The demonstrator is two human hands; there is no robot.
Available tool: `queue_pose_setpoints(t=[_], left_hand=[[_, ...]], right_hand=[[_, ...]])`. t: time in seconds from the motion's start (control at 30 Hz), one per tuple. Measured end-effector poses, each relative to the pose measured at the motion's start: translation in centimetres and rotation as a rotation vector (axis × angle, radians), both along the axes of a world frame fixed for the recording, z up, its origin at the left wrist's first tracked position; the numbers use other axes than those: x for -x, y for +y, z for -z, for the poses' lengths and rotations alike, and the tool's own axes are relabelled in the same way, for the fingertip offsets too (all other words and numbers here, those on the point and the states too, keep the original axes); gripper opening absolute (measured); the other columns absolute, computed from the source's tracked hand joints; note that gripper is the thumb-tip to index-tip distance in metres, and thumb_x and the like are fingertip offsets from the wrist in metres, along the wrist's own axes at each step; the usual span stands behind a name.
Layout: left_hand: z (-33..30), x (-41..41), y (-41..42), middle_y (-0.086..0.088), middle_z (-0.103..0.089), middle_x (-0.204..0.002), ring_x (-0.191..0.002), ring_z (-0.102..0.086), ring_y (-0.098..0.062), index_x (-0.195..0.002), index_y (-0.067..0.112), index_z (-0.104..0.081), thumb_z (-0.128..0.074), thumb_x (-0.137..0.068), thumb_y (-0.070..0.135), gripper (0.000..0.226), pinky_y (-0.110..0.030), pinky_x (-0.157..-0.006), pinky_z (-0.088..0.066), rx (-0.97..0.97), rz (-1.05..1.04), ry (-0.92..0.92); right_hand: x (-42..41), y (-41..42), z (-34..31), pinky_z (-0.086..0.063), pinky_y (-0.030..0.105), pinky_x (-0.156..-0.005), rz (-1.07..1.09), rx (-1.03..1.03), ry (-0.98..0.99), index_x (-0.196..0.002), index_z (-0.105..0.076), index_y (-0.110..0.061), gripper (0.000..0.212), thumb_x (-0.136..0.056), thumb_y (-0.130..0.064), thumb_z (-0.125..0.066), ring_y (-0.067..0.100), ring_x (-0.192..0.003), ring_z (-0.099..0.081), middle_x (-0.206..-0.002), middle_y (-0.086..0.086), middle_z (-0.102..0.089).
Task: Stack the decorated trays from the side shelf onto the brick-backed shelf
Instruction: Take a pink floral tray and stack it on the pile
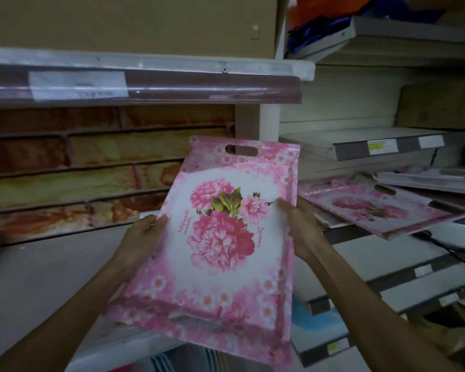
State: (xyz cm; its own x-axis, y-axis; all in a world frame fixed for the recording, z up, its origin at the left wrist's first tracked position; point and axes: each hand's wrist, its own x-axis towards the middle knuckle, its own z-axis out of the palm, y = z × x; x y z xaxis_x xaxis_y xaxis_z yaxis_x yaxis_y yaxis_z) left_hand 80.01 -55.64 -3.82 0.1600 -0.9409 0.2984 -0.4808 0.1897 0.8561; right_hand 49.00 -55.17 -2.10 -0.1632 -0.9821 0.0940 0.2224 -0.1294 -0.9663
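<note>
Across the left of the frame, brick-backed shelf (51, 267), grey board bare in front. Centre: pink flowered tray (212, 251) held tilted in the air, both long edges gripped, left hand (142, 234) and right hand (301, 229). Centre right: more trays (373, 210) lying on side shelf (360, 143).

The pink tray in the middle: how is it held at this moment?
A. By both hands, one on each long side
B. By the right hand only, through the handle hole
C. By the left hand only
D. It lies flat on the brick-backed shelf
A: the left hand and the right hand grip opposite sides of the tray, lifted off the shelf.
</note>
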Motion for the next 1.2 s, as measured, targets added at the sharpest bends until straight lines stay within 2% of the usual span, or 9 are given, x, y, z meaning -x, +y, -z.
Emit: queue_pose_setpoints(t=[0.17, 0.37, 0.43, 0.53, 0.63, 0.73, 0.87, 1.07, 1.2], left_hand=[[1.2, -2.9, 0.1, -0.011, -0.051, -0.061, -0.051, -0.044, -0.020, -0.074, 0.007, -0.061, -0.053, -0.099, 0.035, 0.038, -0.026, -0.051, -0.037, -0.053, -0.054, 0.239], [2.1, -4.4, -0.5, -0.014, -0.050, -0.070, -0.054, -0.043, -0.022, -0.085, 0.002, -0.061, -0.049, -0.101, 0.027, 0.032, -0.029, -0.055, -0.036, -0.094, -0.178, 0.353], [2.4, -4.7, -0.9, -0.015, -0.055, -0.073, -0.055, -0.046, -0.024, -0.089, -0.002, -0.062, -0.048, -0.101, 0.027, 0.034, -0.028, -0.055, -0.039, -0.122, -0.242, 0.360], [3.0, -5.2, -1.0, -0.017, -0.057, -0.076, -0.058, -0.048, -0.025, -0.089, -0.003, -0.062, -0.048, -0.101, 0.028, 0.035, -0.030, -0.055, -0.039, -0.139, -0.292, 0.343], [3.4, -5.4, -0.9, -0.019, -0.057, -0.076, -0.060, -0.050, -0.024, -0.085, -0.003, -0.063, -0.053, -0.097, 0.018, 0.026, -0.032, -0.057, -0.040, -0.126, -0.263, 0.268], [4.1, -5.5, -0.9, -0.021, -0.060, -0.080, -0.060, -0.053, -0.025, -0.096, -0.005, -0.060, -0.054, -0.094, 0.008, 0.015, -0.031, -0.057, -0.044, -0.125, -0.258, 0.154], [5.7, -6.0, -1.2, -0.016, -0.064, -0.079, -0.060, -0.057, -0.025, -0.104, -0.003, -0.060, -0.056, -0.095, 0.014, 0.019, -0.030, -0.056, -0.041, -0.129, -0.276, -0.062], [8.3, -6.1, -2.1, -0.024, -0.072, -0.090, -0.085, -0.068, -0.038, -0.102, -0.002, -0.066, -0.056, -0.095, 0.015, 0.022, -0.033, -0.070, -0.042, -0.146, -0.285, -0.283], [8.8, -6.1, -2.3, -0.027, -0.072, -0.082, -0.078, -0.068, -0.038, -0.092, -0.004, -0.070, -0.057, -0.093, 0.011, 0.020, -0.033, -0.067, -0.042, -0.145, -0.285, -0.329]], right_hand=[[-3.3, -0.6, 0.7, -0.058, 0.049, -0.085, -0.091, -0.023, 0.014, -0.123, -0.055, -0.008, 0.028, -0.096, -0.013, -0.058, 0.032, -0.097, -0.071, -0.114, 0.015, -0.069], [-5.0, -0.2, 1.9, -0.057, 0.024, -0.057, -0.148, -0.003, 0.163, -0.105, -0.059, -0.014, 0.018, -0.094, -0.001, -0.057, 0.015, -0.075, -0.072, -0.096, 0.005, -0.072], [-5.2, -0.1, 2.2, -0.059, 0.026, -0.058, -0.199, -0.018, 0.204, -0.099, -0.061, -0.018, 0.020, -0.092, 0.001, -0.057, 0.015, -0.075, -0.074, -0.089, 0.001, -0.074], [-5.6, -0.2, 2.9, -0.061, 0.034, -0.068, -0.229, -0.059, 0.239, -0.111, -0.059, -0.008, 0.024, -0.091, 0.004, -0.055, 0.025, -0.089, -0.072, -0.101, 0.010, -0.072], [-6.1, -0.8, 3.9, -0.061, 0.036, -0.075, -0.192, -0.074, 0.307, -0.118, -0.059, -0.005, 0.030, -0.090, 0.004, -0.053, 0.026, -0.091, -0.071, -0.104, 0.011, -0.071], [-6.2, -1.3, 5.3, -0.059, 0.026, -0.068, -0.176, -0.095, 0.398, -0.114, -0.065, -0.007, 0.030, -0.088, 0.002, -0.053, 0.016, -0.083, -0.072, -0.096, 0.003, -0.072], [-6.2, -1.9, 7.7, -0.059, 0.027, -0.074, -0.142, -0.138, 0.521, -0.110, -0.070, -0.008, 0.030, -0.084, -0.002, -0.055, 0.017, -0.086, -0.072, -0.101, 0.006, -0.074], [-6.0, -2.4, 10.1, -0.059, 0.035, -0.086, -0.147, -0.222, 0.521, -0.109, -0.072, -0.009, 0.028, -0.087, -0.002, -0.055, 0.021, -0.091, -0.071, -0.103, 0.006, -0.074], [-5.9, -2.5, 10.7, -0.059, 0.026, -0.074, -0.137, -0.227, 0.556, -0.101, -0.074, -0.013, 0.026, -0.087, -0.002, -0.055, 0.017, -0.084, -0.072, -0.095, 0.003, -0.075]])
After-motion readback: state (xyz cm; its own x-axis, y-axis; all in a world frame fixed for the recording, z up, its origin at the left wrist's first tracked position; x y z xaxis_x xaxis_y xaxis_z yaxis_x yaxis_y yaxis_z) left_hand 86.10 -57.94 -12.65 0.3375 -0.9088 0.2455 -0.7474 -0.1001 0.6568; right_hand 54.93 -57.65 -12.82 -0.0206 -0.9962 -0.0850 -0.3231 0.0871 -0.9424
